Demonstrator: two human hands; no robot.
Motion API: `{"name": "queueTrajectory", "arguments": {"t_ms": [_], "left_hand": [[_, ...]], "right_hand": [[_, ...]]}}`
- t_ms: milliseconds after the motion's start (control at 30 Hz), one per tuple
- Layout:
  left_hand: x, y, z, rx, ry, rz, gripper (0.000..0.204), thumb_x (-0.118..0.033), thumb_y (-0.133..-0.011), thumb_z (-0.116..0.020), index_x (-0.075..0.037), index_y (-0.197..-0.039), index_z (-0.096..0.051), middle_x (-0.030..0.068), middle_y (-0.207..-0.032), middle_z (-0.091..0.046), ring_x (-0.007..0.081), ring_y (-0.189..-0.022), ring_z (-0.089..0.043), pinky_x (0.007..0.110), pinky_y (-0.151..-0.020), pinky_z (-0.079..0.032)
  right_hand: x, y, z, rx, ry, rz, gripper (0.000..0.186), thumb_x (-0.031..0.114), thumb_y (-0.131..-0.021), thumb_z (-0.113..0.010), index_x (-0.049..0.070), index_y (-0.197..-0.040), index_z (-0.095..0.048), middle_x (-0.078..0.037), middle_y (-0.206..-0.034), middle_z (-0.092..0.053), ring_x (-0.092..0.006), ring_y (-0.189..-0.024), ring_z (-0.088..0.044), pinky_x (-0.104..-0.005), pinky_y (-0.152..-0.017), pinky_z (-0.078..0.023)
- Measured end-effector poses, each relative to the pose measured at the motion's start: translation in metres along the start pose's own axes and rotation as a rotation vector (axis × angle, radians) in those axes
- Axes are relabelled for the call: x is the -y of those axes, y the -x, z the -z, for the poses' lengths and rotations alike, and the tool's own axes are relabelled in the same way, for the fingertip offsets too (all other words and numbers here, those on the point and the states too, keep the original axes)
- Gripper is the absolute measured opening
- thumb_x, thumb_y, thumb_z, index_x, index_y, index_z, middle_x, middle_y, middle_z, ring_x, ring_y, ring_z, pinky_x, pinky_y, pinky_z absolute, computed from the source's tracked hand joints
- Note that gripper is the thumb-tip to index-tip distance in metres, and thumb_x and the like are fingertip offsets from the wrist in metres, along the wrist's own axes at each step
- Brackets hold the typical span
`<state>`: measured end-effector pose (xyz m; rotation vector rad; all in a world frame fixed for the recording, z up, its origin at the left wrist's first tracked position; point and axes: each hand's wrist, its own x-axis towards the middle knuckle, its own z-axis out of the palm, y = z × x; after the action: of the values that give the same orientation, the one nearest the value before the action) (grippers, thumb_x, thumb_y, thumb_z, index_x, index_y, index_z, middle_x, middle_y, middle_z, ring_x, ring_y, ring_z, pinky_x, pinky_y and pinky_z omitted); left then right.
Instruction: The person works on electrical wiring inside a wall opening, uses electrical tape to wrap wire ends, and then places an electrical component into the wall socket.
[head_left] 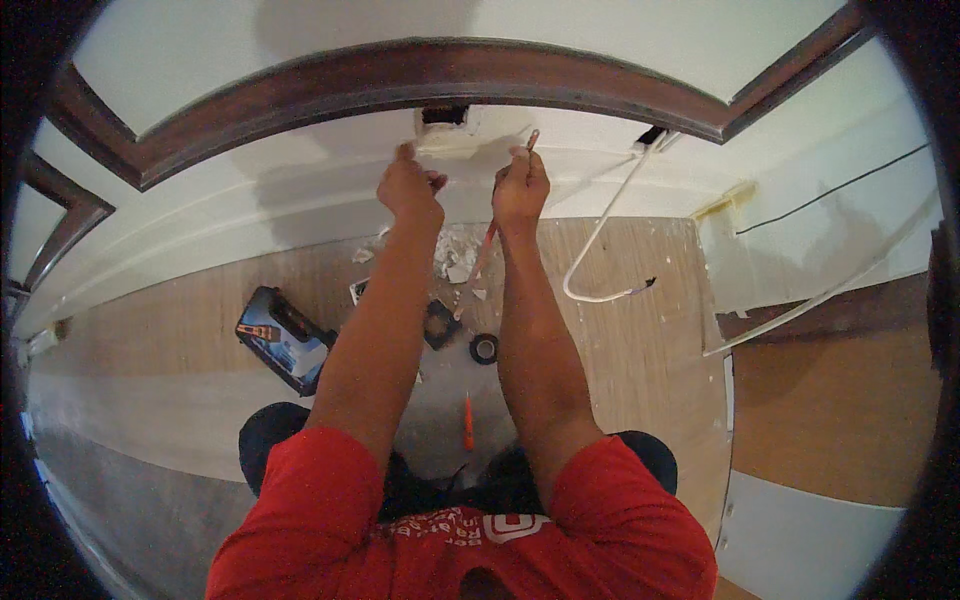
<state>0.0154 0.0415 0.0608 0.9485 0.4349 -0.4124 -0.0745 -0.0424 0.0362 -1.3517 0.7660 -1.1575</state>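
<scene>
My right hand (521, 190) is closed around a long thin reddish strip (488, 240). One end of the strip sticks up past the fingers near the wall, and the other slants down toward the floor. My left hand (411, 187) is raised close to the wall, index finger pointing up and thumb apart, with nothing visible in it. Just above and between the hands is a rectangular hole (445, 115) cut in the pale wall. I cannot tell whether the left fingertip touches the wall.
White cable (601, 232) hangs from a second hole (651, 135) on the right. Below my hands lie plaster rubble (459, 262), a dark square box (441, 325), black tape (484, 348) and an orange screwdriver (468, 425). A black tool case (286, 340) sits left. Brown moulding (400, 78) crosses the wall.
</scene>
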Motion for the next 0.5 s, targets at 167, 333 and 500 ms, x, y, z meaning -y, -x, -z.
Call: {"name": "queueTrajectory", "arguments": {"t_ms": [167, 333, 500], "left_hand": [[0.024, -0.009, -0.004, 0.275, -0.359, -0.354, 0.027, -0.016, -0.079, -0.074, 0.004, -0.091, -0.06, 0.0094, -0.073, -0.061, 0.016, -0.047, -0.054, 0.031, -0.04, -0.046], [0.036, -0.002, -0.012, 0.193, -0.283, -0.052, 0.025, -0.02, -0.08, -0.07, 0.004, -0.084, -0.063, 0.0102, -0.077, -0.064, 0.0183, -0.059, -0.058, 0.033, -0.049, -0.047], [0.041, -0.038, 0.009, 0.468, -0.587, -0.181, 0.027, -0.022, -0.081, -0.067, 0.004, -0.085, -0.066, 0.0079, -0.079, -0.065, 0.0193, -0.067, -0.059, 0.034, -0.059, -0.047]], "right_hand": [[-0.008, 0.004, -0.013, 0.121, 0.136, 0.165, 0.028, 0.022, -0.1, -0.044, 0.001, -0.094, -0.062, 0.001, -0.058, -0.047, -0.0065, -0.05, -0.042, -0.0261, -0.047, -0.033], [-0.026, 0.001, 0.002, 0.323, 0.408, 0.334, 0.03, 0.02, -0.097, -0.045, -0.001, -0.09, -0.065, -0.007, -0.063, -0.056, -0.011, -0.055, -0.05, -0.0296, -0.053, -0.04], [-0.031, 0.011, -0.024, 0.328, 0.341, 0.184, 0.032, 0.022, -0.095, -0.048, -0.004, -0.085, -0.064, -0.011, -0.067, -0.061, -0.0156, -0.057, -0.055, -0.0332, -0.055, -0.044]]}}
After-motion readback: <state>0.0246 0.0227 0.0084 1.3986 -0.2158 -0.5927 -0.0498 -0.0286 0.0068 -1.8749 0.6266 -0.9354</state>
